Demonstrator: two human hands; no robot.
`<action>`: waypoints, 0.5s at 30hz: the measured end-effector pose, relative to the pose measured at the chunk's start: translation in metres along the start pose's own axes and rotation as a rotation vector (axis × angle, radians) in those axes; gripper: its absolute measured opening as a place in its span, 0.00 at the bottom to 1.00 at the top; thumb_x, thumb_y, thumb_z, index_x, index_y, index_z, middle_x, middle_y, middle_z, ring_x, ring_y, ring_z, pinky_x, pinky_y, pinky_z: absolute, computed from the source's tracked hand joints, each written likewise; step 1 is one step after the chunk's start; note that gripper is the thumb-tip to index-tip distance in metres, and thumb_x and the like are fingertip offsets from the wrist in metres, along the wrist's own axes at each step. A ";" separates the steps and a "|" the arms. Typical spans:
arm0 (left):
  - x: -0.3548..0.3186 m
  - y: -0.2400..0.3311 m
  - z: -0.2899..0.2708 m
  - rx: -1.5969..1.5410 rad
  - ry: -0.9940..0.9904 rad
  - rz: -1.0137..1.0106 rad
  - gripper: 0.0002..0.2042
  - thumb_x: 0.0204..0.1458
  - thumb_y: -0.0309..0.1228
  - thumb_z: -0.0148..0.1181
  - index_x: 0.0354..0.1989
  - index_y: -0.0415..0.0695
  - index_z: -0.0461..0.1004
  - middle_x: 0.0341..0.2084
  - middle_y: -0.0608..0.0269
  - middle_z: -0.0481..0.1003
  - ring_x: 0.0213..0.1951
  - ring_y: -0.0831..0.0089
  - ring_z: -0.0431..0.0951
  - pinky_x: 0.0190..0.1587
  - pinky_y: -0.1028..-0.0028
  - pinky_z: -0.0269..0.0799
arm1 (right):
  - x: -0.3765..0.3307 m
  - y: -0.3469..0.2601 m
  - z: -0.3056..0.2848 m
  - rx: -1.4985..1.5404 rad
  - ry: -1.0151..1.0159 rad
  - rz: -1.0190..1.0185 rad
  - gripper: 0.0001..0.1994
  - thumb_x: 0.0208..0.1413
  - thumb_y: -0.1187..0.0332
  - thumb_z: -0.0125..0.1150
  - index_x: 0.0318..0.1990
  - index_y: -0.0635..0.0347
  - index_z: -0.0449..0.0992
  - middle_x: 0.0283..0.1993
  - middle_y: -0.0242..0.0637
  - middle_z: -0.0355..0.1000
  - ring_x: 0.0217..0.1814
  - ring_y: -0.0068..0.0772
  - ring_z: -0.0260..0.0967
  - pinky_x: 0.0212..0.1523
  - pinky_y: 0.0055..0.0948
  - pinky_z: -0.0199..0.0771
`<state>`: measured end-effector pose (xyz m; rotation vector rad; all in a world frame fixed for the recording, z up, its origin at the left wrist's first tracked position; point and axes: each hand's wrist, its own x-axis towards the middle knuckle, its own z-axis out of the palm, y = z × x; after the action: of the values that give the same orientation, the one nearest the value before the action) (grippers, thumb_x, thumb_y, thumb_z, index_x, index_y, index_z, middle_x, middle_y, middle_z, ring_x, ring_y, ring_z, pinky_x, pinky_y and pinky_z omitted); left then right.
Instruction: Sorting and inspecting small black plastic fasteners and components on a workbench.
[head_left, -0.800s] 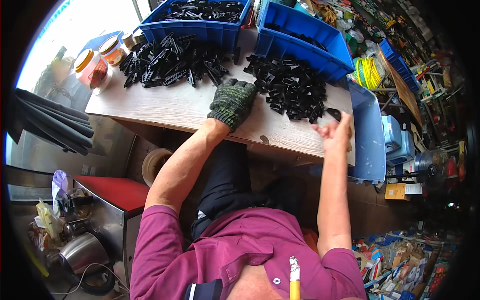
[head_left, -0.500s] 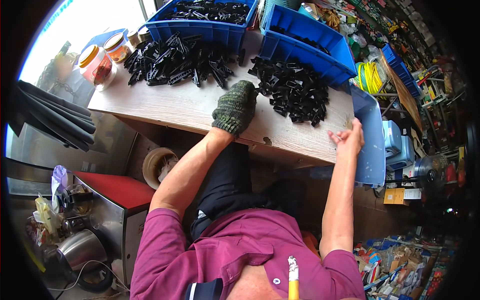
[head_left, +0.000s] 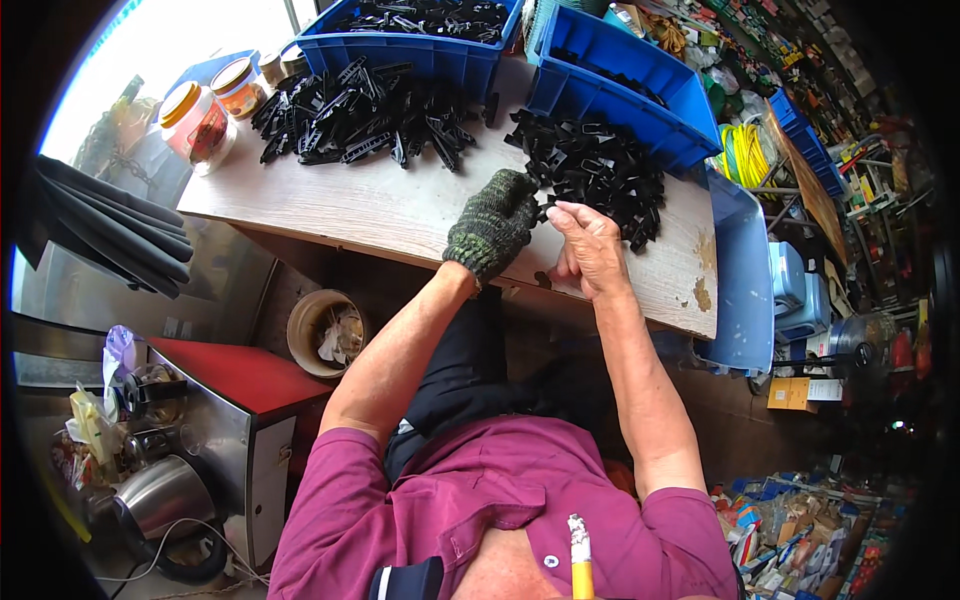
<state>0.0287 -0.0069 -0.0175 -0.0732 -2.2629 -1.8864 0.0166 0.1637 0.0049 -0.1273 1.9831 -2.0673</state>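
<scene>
My left hand [head_left: 492, 226], in a dark green and black knitted glove, is closed just above the table's near edge. A small black plastic part [head_left: 544, 208] sticks out of its fingers toward the right. My bare right hand [head_left: 592, 248] meets it there, thumb and forefinger pinched at that part; how much lies inside the glove is hidden. Just beyond both hands is a heap of short black plastic pieces [head_left: 600, 170]. Farther left on the table lies a pile of long, slim black plastic pieces [head_left: 365, 115].
Two blue crates [head_left: 400, 52] of black pieces stand at the back of the wooden table [head_left: 330, 205]. Lidded jars [head_left: 195, 130] are at its left end. A light blue bin [head_left: 740, 280] adjoins the right edge. Below are a waste bucket [head_left: 305, 335] and a red-topped cabinet [head_left: 235, 375].
My right hand has swung left from the table's right edge to meet my left hand. My left hand has shifted slightly right and nearer, still closed.
</scene>
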 end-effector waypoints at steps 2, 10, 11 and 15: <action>0.000 0.007 -0.002 -0.118 -0.062 -0.071 0.10 0.60 0.33 0.57 0.47 0.44 0.72 0.26 0.63 0.75 0.25 0.77 0.75 0.26 0.75 0.72 | -0.002 0.003 -0.002 0.011 -0.015 -0.027 0.21 0.57 0.63 0.67 0.50 0.73 0.73 0.15 0.27 0.64 0.09 0.16 0.52 0.12 0.20 0.60; 0.002 0.013 -0.014 -0.263 -0.205 -0.263 0.11 0.60 0.36 0.58 0.47 0.45 0.73 0.29 0.62 0.77 0.27 0.73 0.77 0.29 0.73 0.74 | -0.004 -0.001 0.002 0.006 -0.094 -0.054 0.17 0.58 0.60 0.65 0.42 0.69 0.74 0.13 0.24 0.60 0.10 0.16 0.55 0.13 0.20 0.61; 0.002 0.011 -0.016 0.089 -0.116 0.082 0.12 0.59 0.36 0.58 0.48 0.46 0.73 0.32 0.57 0.77 0.30 0.64 0.79 0.34 0.68 0.75 | -0.004 -0.001 0.003 0.005 -0.094 -0.054 0.16 0.59 0.60 0.63 0.39 0.67 0.73 0.13 0.25 0.59 0.10 0.16 0.55 0.13 0.21 0.63; 0.009 0.021 -0.046 0.930 0.146 0.395 0.17 0.52 0.26 0.54 0.51 0.46 0.74 0.48 0.52 0.75 0.51 0.49 0.73 0.53 0.56 0.71 | -0.012 -0.003 0.003 0.045 0.009 -0.046 0.14 0.63 0.59 0.55 0.34 0.62 0.69 0.12 0.26 0.57 0.09 0.18 0.54 0.12 0.27 0.70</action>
<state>0.0292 -0.0489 0.0126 -0.2115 -2.5308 -0.5368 0.0283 0.1643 0.0096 -0.1558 1.9550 -2.1432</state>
